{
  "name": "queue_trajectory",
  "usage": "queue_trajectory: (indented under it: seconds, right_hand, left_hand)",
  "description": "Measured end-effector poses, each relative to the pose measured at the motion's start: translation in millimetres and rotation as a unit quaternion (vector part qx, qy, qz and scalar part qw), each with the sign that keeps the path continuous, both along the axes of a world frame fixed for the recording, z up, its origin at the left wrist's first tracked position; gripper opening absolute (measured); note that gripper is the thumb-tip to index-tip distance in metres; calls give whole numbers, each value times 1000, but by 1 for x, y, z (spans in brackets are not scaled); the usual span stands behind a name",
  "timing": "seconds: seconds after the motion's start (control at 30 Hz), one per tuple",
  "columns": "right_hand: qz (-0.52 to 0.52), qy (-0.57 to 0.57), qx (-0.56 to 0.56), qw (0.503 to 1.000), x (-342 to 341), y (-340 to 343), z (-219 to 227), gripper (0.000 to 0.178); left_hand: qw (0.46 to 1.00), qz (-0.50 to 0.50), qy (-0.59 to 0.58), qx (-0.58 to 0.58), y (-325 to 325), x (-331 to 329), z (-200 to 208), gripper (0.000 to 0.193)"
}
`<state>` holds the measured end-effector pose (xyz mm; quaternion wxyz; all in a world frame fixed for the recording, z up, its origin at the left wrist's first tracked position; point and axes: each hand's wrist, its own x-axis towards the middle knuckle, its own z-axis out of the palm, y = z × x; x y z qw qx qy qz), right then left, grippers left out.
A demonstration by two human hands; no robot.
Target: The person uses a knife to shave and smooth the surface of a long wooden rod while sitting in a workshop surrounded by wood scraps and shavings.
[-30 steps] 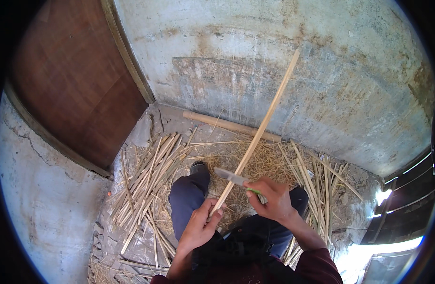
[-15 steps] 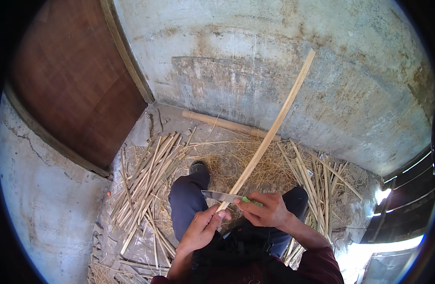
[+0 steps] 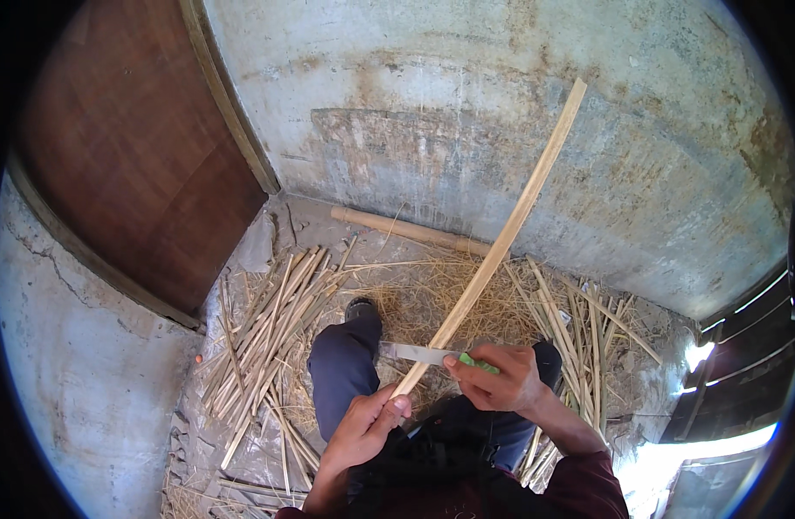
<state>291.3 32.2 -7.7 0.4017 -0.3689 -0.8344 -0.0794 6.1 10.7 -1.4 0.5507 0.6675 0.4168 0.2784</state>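
From my end I see the right hand curled tight around the green handle of a knife, its blade lying across a strip. The left hand, just nearer the body, is closed on the strip's near end. I follow the strip slanting up to the right, over straw, its far end before the wall. A stick pile lies left, another heap right; a pole lies along the wall's foot.
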Motion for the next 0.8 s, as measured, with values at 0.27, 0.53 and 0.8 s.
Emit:
queue_trajectory:
  seconds: [0.27,0.53,0.8]
  right_hand:
    - [11,-3,20,1000,8,5,18,40]
    - [-176,159,-8,971,75,48,29,11]
    - [-53,73,-76,993,31,21,11,14]
  left_hand:
    - [999,2,19,30,0,1,7,27]
    - [997,26,63,21,-12,-13,-5,27]
    - [998,56,20,3,-5,-11,-20,31]
